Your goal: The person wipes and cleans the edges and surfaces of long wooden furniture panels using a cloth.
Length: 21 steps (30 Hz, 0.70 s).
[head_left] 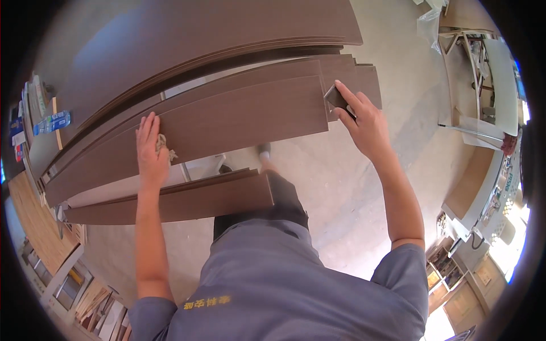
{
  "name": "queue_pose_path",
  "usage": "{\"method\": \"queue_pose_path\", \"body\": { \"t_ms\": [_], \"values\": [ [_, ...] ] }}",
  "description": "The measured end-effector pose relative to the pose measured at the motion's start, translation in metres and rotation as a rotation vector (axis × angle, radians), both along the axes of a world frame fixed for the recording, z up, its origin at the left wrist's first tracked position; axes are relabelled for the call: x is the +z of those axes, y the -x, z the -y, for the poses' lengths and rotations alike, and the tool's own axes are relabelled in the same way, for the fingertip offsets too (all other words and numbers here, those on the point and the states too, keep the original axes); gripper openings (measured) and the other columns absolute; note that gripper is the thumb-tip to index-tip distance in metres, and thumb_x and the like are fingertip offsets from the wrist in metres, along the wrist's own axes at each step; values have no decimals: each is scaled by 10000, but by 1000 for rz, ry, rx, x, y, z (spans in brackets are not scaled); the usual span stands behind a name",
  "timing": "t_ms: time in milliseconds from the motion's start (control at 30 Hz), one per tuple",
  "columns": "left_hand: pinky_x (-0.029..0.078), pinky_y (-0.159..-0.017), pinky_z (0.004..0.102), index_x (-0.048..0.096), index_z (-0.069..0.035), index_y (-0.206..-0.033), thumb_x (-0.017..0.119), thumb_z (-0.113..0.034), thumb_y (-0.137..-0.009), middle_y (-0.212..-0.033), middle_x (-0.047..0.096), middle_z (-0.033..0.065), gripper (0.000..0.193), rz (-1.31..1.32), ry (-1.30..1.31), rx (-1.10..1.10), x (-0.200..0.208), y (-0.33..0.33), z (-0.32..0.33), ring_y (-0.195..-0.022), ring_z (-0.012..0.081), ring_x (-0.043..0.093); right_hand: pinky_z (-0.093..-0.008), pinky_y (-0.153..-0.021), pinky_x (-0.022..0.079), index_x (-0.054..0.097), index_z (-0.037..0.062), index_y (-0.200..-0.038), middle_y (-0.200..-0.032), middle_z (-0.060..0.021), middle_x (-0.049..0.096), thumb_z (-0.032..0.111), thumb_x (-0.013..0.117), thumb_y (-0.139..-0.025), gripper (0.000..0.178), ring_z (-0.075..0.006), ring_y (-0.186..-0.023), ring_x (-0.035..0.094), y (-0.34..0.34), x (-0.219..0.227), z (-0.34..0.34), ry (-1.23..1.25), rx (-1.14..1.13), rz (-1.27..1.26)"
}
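At the left edge of the floor (pixel 412 113) I see a bench with a wood-grain top (pixel 42 221), and below its near corner some pale wooden strips (pixel 94 310). Past the bench's far end is a clear bottle with a blue label (pixel 52 122), tipped on its side (I can't make out how full it is). Along the floor's right edge I see a thin metal rod (pixel 472 131) ending in a dark red bundle (pixel 509 144). Crumpled clear plastic (pixel 429 25) shows at the floor's far right corner, wooden shelving (pixel 446 273) toward its near right.
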<state>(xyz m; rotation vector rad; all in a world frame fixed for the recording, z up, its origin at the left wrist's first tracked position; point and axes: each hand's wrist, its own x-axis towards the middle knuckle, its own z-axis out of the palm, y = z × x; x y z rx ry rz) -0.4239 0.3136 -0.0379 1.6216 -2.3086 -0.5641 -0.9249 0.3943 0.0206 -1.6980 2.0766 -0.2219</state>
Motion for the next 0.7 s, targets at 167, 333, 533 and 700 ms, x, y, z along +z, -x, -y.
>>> {"method": "queue_pose_path", "body": {
  "t_ms": [167,333,533,700],
  "values": [
    [142,-1351,511,488,-32,-1607,460,17,-867,-1725,400,127,742,26,8,81,-10,-35,6,-1642,343,264,-397,-663,533,614,276,-1520,-1000,-30,638,290,737,-1002,533,-268,-732,640,14,-27,22,74,111,-23],
    [162,-1343,457,526,-14,-1580,429,47,-892,-1703,442,131,698,-104,79,285,-30,-76,7,-1636,318,291,-399,-674,546,641,266,-1492,-1014,-27,652,266,739,-997,504,-253,-769,677,14,-29,39,1,122,77],
    [139,-1350,481,551,3,-1550,449,45,-880,-1667,496,115,679,-144,100,297,-35,-75,7,-1620,322,325,-398,-712,565,671,251,-1456,-1075,-19,674,234,753,-977,487,-258,-820,701,20,-31,50,32,159,99],
    [157,-1347,476,560,9,-1540,449,54,-864,-1651,515,118,687,-150,112,309,-33,-71,7,-1614,326,336,-390,-753,577,715,227,-1398,-1193,1,669,187,767,-949,454,-238,-932,713,26,-28,62,44,231,112]
  ]
}}
